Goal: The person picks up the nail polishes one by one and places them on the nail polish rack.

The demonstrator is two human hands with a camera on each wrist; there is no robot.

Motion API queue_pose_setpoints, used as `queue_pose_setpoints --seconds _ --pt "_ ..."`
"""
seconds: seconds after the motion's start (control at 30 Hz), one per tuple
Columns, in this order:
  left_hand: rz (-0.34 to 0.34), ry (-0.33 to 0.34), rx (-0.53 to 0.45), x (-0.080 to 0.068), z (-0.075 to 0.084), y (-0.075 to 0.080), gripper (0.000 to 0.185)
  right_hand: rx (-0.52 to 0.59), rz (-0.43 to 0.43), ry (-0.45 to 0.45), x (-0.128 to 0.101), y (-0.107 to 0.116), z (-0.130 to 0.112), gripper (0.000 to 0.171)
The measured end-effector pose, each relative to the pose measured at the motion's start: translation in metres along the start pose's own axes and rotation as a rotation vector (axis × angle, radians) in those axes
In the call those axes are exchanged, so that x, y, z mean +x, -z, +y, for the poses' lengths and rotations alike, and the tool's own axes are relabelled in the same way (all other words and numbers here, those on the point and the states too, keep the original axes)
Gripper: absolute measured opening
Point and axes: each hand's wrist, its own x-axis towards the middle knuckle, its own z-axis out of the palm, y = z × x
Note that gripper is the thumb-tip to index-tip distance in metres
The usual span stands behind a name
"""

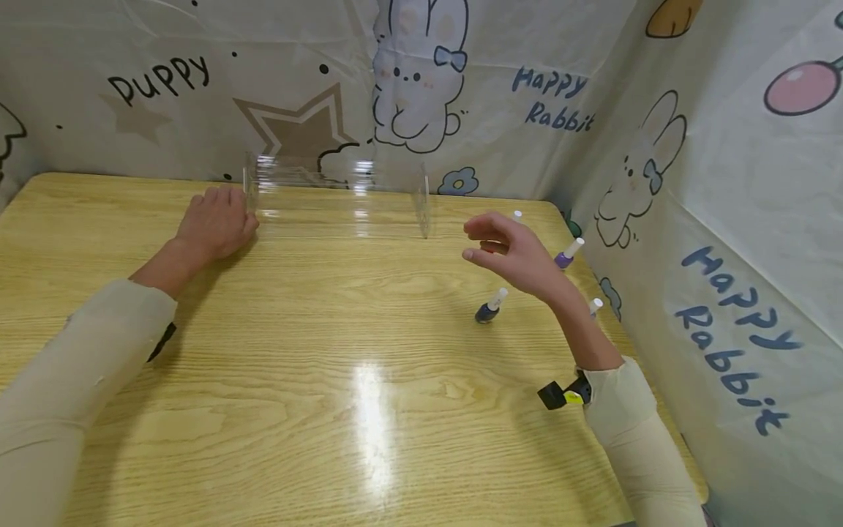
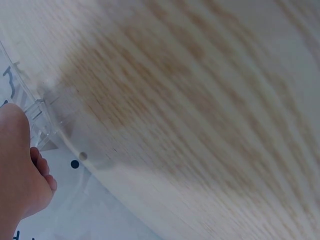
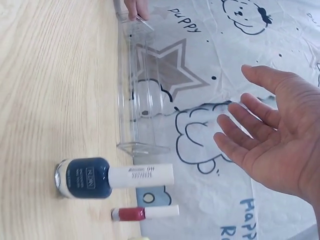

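A clear plastic tiered rack [image 1: 423, 205] stands along the back of the table. My left hand [image 1: 220, 219] grips its left end panel, fingers curled at the edge; in the left wrist view the hand partly covers that corner. My right hand [image 1: 516, 252] hovers right of the rack, holding nothing, with fingers loosely bent and thumb apart. Below it stands a dark blue nail polish bottle [image 1: 487, 313] with a white cap. A red nail polish bottle [image 3: 131, 214] shows in the right wrist view, mostly hidden behind the hand in the head view. A purple nail polish bottle [image 1: 564, 259] stands beyond the right wrist.
Two more white caps show near the right edge, one cap [image 1: 517, 215] behind the right hand, another cap [image 1: 595, 306] beside the forearm. A printed cloth [image 1: 296, 66] hangs behind and to the right of the wooden table [image 1: 276, 380].
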Motion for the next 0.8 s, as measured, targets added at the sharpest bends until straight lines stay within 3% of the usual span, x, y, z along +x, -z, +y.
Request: queue_pose_setpoints --seconds 0.23,0.5,0.8 --pt "-0.017 0.005 0.0 0.0 0.001 0.001 0.029 0.065 0.041 -0.059 -0.026 0.011 0.022 0.043" --pt "-0.039 0.008 -0.003 0.0 0.0 0.004 0.028 0.093 -0.086 -0.159 -0.051 0.016 0.052 0.061" --pt "-0.017 -0.007 -0.018 0.0 -0.001 0.001 0.027 0.188 -0.105 -0.251 -0.068 0.007 0.085 0.06"
